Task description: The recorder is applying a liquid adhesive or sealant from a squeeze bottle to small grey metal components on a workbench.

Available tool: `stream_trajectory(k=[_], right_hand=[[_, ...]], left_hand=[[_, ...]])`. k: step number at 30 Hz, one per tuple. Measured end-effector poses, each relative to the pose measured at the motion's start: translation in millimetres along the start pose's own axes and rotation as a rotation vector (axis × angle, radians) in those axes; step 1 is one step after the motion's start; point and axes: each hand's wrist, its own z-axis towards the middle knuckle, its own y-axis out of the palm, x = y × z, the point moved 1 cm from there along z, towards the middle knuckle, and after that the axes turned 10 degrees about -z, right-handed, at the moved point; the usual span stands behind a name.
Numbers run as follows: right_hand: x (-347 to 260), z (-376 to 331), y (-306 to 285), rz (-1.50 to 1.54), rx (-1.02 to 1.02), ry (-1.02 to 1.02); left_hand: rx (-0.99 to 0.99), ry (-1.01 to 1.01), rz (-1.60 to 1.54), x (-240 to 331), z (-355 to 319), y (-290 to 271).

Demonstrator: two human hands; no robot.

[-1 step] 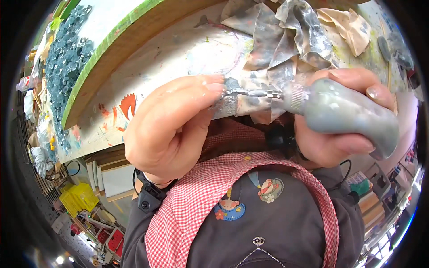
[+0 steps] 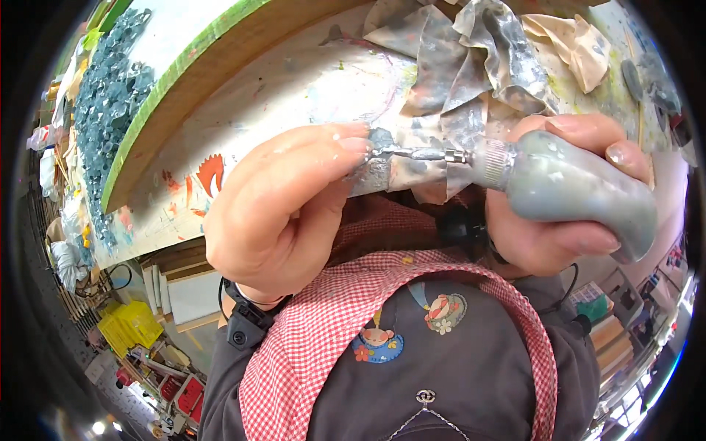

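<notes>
My right hand (image 2: 531, 235) is wrapped round a grey, cloudy squeeze bottle (image 2: 581, 180), which lies nearly sideways with its ribbed collar pointing left. From the collar a thin metal nozzle (image 2: 419, 153), smeared with grey paste, reaches toward my left hand (image 2: 283, 195). The left fingers are pinched together right at the nozzle's tip. Whatever sits between those fingertips is hidden. Grey smears show on the fingertips of both hands. Just behind the nozzle, a grey-stained cloth (image 2: 434, 77) lies crumpled on the paint-marked table (image 2: 294, 95).
A curved wooden board (image 2: 173, 92) with a green edge stands on the table at the left. Beyond it is a heap of blue-grey chips (image 2: 110, 92). A beige crumpled cloth (image 2: 577, 44) lies at the far right. Below left is a yellow crate (image 2: 131, 325).
The squeeze bottle and its nozzle have shifted very slightly to the right with my right hand. My left hand stays in place.
</notes>
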Motion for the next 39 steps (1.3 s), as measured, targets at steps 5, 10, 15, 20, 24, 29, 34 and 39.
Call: stream_trajectory(k=[5,10,15,20,24,29,34,39], right_hand=[[-1,0,-1,-0.010,-0.002,0.005],[0,0,-2,-0.016,-0.002,0.011],[1,-2,-3,-0.020,0.012,0.018],[2,-3,-4,-0.019,0.026,0.020],[8,0,-6,-0.001,0.041,-0.011],[12,4,-9,0.015,-0.096,-0.186],[5,-1,-9,-0.036,-0.017,-0.042],[1,-2,-6,-0.048,-0.005,-0.007]], left_hand=[[-0.023,0.039,0.028,-1,2,1],[-0.046,0.069,0.053,-1,2,1],[-0.035,0.070,0.044,-1,-1,2],[-0.005,0.023,-0.064,-2,-4,2],[-0.050,0.049,-0.017,-2,-3,2],[-0.063,0.086,0.010,-2,-2,2],[-0.044,0.101,-0.015,-3,-2,3],[-0.034,0.107,-0.015,-4,-2,2]])
